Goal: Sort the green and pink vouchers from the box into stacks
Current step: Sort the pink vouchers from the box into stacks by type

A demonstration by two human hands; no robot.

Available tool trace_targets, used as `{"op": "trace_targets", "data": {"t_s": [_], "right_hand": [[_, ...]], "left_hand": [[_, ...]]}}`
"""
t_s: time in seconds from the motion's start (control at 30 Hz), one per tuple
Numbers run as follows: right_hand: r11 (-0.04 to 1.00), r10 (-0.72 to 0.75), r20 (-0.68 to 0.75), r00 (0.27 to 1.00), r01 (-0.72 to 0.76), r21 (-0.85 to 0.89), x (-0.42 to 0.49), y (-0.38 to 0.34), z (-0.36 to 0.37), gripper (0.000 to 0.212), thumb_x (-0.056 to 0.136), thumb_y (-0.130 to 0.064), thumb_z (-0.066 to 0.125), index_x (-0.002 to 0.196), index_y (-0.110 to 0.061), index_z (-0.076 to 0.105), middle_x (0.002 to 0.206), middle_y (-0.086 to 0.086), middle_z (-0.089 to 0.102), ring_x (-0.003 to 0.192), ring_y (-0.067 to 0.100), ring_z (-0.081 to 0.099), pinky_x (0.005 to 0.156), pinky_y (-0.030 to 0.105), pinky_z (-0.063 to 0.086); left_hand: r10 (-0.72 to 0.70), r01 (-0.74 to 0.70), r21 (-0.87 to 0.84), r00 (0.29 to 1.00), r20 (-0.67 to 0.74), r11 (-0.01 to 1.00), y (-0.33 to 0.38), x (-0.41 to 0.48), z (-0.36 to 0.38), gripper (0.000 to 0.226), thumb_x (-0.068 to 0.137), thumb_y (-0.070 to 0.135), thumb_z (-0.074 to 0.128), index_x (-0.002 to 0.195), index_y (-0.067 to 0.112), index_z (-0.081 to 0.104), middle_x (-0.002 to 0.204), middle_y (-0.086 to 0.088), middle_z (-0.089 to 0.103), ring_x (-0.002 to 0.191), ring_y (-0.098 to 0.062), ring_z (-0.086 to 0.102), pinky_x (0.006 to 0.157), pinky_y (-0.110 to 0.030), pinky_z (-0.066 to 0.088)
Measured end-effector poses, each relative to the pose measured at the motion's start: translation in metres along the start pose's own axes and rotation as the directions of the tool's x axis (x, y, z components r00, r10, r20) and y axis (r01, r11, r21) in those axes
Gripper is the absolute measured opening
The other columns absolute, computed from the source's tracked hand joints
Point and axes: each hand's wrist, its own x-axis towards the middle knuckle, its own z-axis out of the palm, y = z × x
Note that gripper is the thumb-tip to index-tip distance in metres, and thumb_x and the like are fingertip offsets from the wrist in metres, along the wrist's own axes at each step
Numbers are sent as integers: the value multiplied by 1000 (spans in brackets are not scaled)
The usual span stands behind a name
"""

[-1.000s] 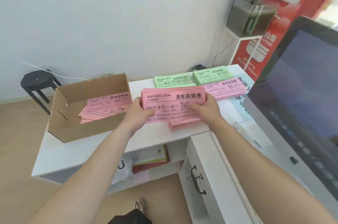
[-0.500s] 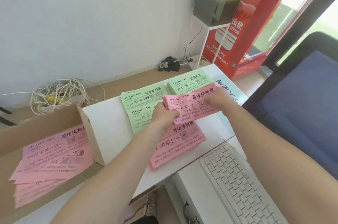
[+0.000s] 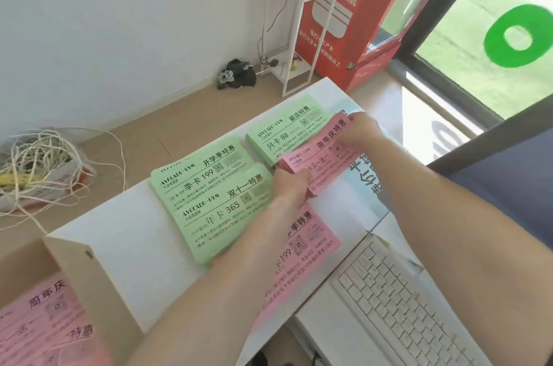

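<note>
The pink voucher bundle (image 3: 321,153) hangs between your two grips, low over the counter (image 3: 125,225) and possibly touching it (its underside is hidden). Your left grip (image 3: 291,186) curls round the bundle's near end and your right grip (image 3: 363,129) pinches the far end. The green stack marked 88 (image 3: 284,133) lies just beside it. The green stack marked 199 (image 3: 206,171) and the green stack marked 365 (image 3: 227,216) overlap further left. Another pink stack (image 3: 308,241) lies under your left forearm. The box (image 3: 89,276), at lower left, holds loose pink vouchers (image 3: 45,317).
</note>
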Motion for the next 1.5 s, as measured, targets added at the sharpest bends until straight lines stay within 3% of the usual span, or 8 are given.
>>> {"op": "trace_targets", "data": {"t_s": [0.27, 0.4, 0.53, 0.67, 0.8, 1.0, 1.23, 1.5], "right_hand": [[992, 54, -34, 998, -57, -110, 19, 1, 11, 16, 84, -18, 53, 98, -18, 61, 92, 2, 69, 82, 25, 68, 82, 44, 61], [975, 94, -137, 986, -119, -188, 16, 7, 24, 31, 87, -23, 59, 117, -15, 52, 115, 7, 58, 109, 32, 58, 92, 50, 53], [931, -123, -298, 947, 6, -365, 9, 14, 35, 39, 85, -12, 67, 121, -14, 51, 120, 12, 51, 113, 34, 49, 87, 48, 51], [930, -173, -168, 970, 105, -353, 0, 16, 42, 23, 92, -6, 50, 107, -15, 65, 106, 6, 58, 96, 28, 58, 74, 39, 50], [930, -193, -145, 970, 134, -341, -19, 15, 39, 26, 87, -2, 44, 98, -14, 65, 100, 6, 63, 92, 28, 61, 70, 37, 49], [891, -320, -29, 947, 291, -348, -81, 8, 41, 31, 93, -14, 46, 116, -15, 68, 112, 6, 68, 98, 27, 63, 78, 34, 52], [807, -504, 74, 860, 500, -313, -181, -9, 66, 18, 92, -22, 53, 103, -17, 67, 88, -1, 67, 78, 20, 67, 67, 35, 58], [616, -692, 243, 679, 732, -291, -302, -50, 114, 33, 92, -20, 52, 122, -18, 65, 123, 4, 64, 109, 28, 62, 82, 36, 50]], "left_hand": [[9, -10, 106, 1000, 7, 994, -5, 14, -9, 14, 95, 10, 67, 106, 17, 64, 89, -2, 72, 77, -22, 75, 75, -41, 64], [122, -99, 271, 990, -67, 957, -8, 13, -11, 21, 91, 20, 68, 112, 15, 64, 95, -1, 73, 73, -18, 73, 72, -39, 64], [199, -137, 317, 965, -173, 938, -6, 10, -16, 38, 94, 18, 66, 117, 15, 36, 99, 0, 63, 67, -10, 67, 66, -35, 61], [237, -182, 446, 969, -71, 877, -5, 11, -15, 10, 97, 19, 59, 107, 17, 59, 103, -1, 65, 63, -12, 72, 74, -36, 61], [243, -199, 476, 970, -30, 856, -5, 2, -20, 20, 98, 24, 59, 117, 22, 65, 118, 3, 66, 94, -17, 70, 93, -39, 56], [352, -263, 604, 935, -32, 753, -8, -52, -51, 24, 101, 22, 56, 123, 16, 63, 114, 7, 62, 99, -11, 59, 89, -27, 45], [475, -193, 735, 858, -194, 650, -38, -149, -120, 29, 96, 23, 60, 124, 19, 65, 125, 1, 65, 109, -18, 59, 92, -28, 44], [526, -35, 740, 725, -444, 672, -116, -284, -213, 23, 91, 24, 63, 112, 17, 71, 117, -1, 68, 113, -23, 62, 97, -38, 49]]}}
